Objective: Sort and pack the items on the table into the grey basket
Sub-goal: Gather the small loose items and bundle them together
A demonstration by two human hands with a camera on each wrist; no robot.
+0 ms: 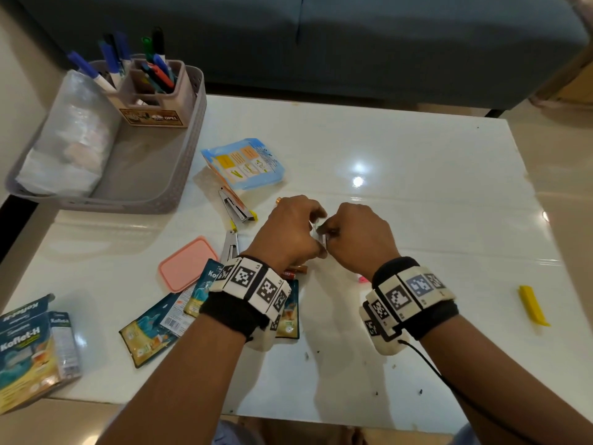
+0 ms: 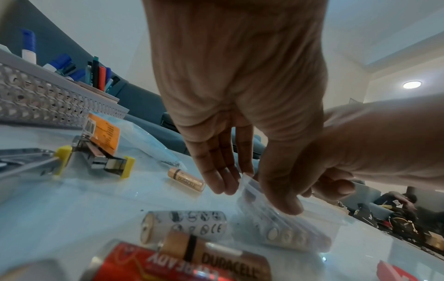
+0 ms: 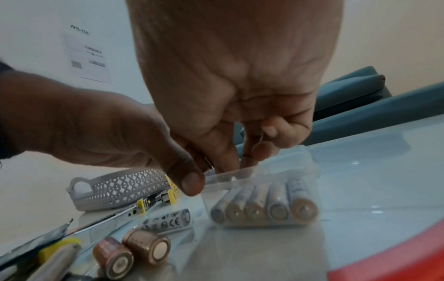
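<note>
A clear plastic battery case (image 3: 264, 205) with several AA batteries in a row lies mid-table. My left hand (image 1: 308, 232) pinches its clear lid (image 2: 250, 182) between thumb and fingers. From the other side, my right hand (image 1: 333, 234) grips the same lid edge (image 3: 225, 173) with curled fingers. Loose batteries lie around: a Duracell (image 2: 186, 180) beyond the left fingers, a white one (image 2: 185, 224), and a Duracell and a red Eveready (image 1: 295, 272) under my left wrist. The grey basket (image 1: 160, 191) stands at the far left.
The basket holds a pen holder (image 1: 154, 101) and a clear plastic bag (image 1: 70, 136). On the table: two staplers (image 1: 236, 207), a blue packet (image 1: 244, 163), a pink lid (image 1: 187, 263), sachets (image 1: 154, 329), a Koflet-H box (image 1: 32, 351), a yellow clip (image 1: 531, 305).
</note>
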